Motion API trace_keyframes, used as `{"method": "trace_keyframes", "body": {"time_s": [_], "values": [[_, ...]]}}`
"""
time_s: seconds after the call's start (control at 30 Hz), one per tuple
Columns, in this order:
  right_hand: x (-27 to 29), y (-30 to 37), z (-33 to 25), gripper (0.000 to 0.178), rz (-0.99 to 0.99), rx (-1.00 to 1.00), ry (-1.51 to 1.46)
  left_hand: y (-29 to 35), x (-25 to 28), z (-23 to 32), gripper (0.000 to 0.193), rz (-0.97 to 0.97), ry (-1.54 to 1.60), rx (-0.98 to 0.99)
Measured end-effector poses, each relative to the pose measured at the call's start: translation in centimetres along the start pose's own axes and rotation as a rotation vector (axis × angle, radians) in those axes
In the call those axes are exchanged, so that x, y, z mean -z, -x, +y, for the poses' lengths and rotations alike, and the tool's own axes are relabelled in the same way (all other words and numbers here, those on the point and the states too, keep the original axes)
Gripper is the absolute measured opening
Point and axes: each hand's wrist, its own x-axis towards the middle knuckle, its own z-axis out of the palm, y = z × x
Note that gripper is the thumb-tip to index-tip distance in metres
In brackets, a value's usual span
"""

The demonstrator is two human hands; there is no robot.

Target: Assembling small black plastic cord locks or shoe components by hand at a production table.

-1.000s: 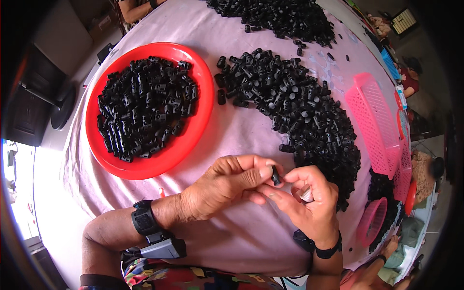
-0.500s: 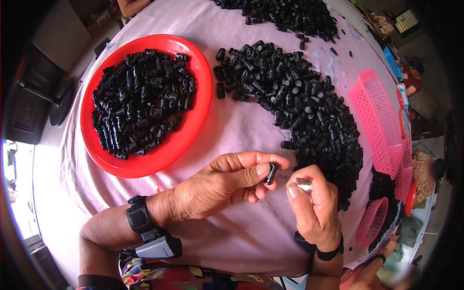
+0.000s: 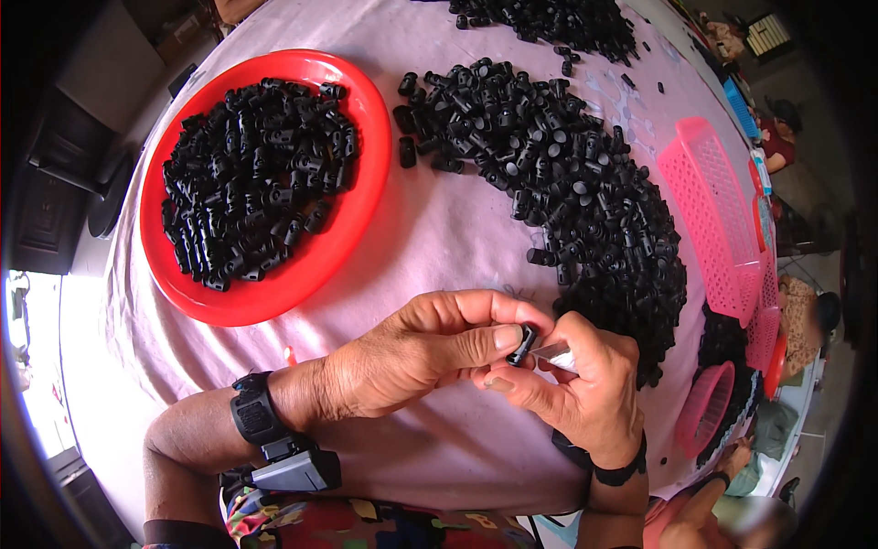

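Between the thumb and fingers of my left hand [image 3: 430, 352] is a small black plastic cord lock [image 3: 522, 346], held at a tilt. My right hand [image 3: 585, 389] is closed on a small metal blade [image 3: 551, 350] with white wrapping at its grip end. The blade's tip meets or almost meets the cord lock; whether they touch I cannot tell. A round red tray [image 3: 366, 197] full of similar black pieces [image 3: 251, 183] lies beyond my left forearm. To the right of it spreads a long heap of loose black parts [image 3: 585, 197], reaching down to my right hand.
Pink cloth [image 3: 439, 238] covers the table. Another black heap [image 3: 558, 27] lies at the far edge. Pink perforated baskets [image 3: 709, 215] stand along the right side, with a smaller pink basket [image 3: 709, 412] nearer. Another person's arm [image 3: 704, 494] shows at lower right.
My right hand has moved left with the blade, up to the cord lock in my left hand. The left hand keeps its hold. The whole view has shifted slightly.
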Motion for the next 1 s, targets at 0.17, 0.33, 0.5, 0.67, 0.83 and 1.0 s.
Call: {"method": "trace_keyframes", "body": {"time_s": [0.17, 0.33, 0.5, 0.67, 0.83, 1.0], "values": [[-0.02, 0.04, 0.23, 0.04, 0.027, 0.028, 0.063, 0.11, -0.25, 0.25, 0.03, -0.009, -0.011, -0.006], [-0.14, 0.04, 0.29, 0.041, 0.031, 0.043, 0.094, 0.07, -0.2, 0.16, 0.03, 0.005, -0.008, 0.0], [-0.11, 0.03, 0.32, 0.042, 0.057, 0.076, 0.135, -0.09, -0.48, -0.01, 0.03, 0.038, 0.002, -0.01], [-0.16, 0.03, 0.46, 0.043, 0.056, 0.076, 0.145, -0.02, 0.01, -0.18, 0.027, 0.01, 0.007, -0.013], [-0.13, 0.12, 0.66, 0.044, 0.047, 0.073, 0.17, -0.1, 0.14, -0.25, 0.026, 0.025, -0.012, -0.011], [0.15, 0.17, 0.34, 0.041, 0.069, 0.064, 0.079, -0.04, 0.08, -0.24, 0.025, 0.043, 0.023, -0.012]]}}
